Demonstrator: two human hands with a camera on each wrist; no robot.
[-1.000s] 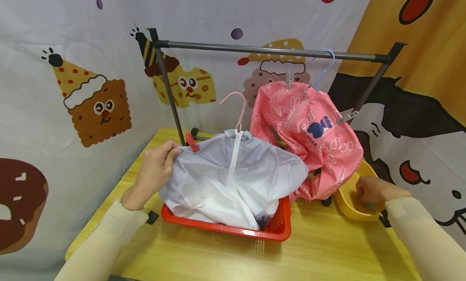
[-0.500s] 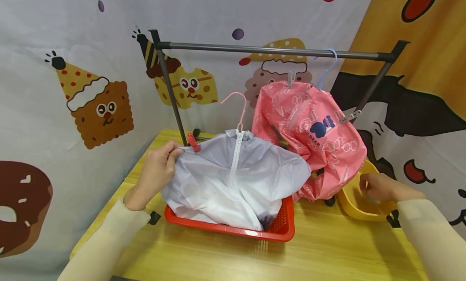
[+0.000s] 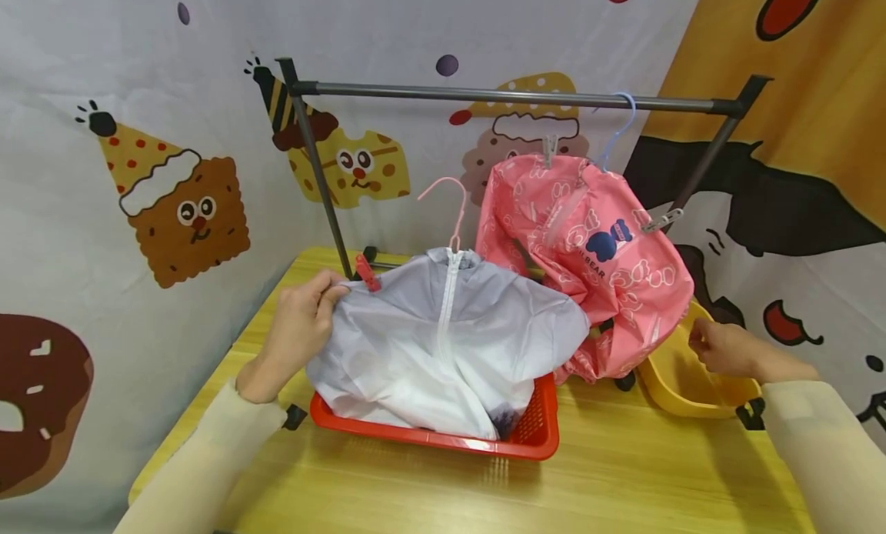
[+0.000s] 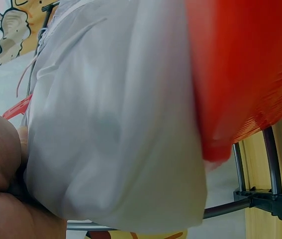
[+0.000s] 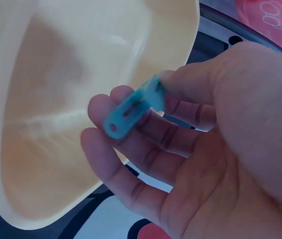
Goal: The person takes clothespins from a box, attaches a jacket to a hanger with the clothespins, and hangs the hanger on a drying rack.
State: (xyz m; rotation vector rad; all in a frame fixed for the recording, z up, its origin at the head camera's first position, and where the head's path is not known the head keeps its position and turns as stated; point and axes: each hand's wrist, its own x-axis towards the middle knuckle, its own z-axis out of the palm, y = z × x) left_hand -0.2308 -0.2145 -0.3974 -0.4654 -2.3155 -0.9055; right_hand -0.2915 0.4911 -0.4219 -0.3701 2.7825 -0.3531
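Note:
My left hand (image 3: 299,330) pinches the shoulder of a grey-and-white zip jacket (image 3: 408,349), beside a red clothespin (image 3: 368,273) clipped there. The jacket is on a pink hanger (image 3: 457,211) whose hook is free of the rail, and its lower part lies in a red basket (image 3: 543,422). At the right, my right hand (image 3: 737,351) is over the rim of a yellow basin (image 3: 681,392). In the right wrist view it holds a teal clothespin (image 5: 131,112) between thumb and fingers. The left fingertips are partly hidden by fabric in the left wrist view.
A dark metal rack (image 3: 450,93) stands on the wooden table (image 3: 388,488). From its rail, a pink printed garment (image 3: 588,241) hangs on a blue hanger (image 3: 619,130), with grey clothespins (image 3: 663,221) on it. A patterned cloth (image 3: 159,72) covers the wall behind.
My right hand has lifted from inside the yellow basin and moved right, bringing the teal clothespin. The left hand keeps its pinch on the jacket shoulder.

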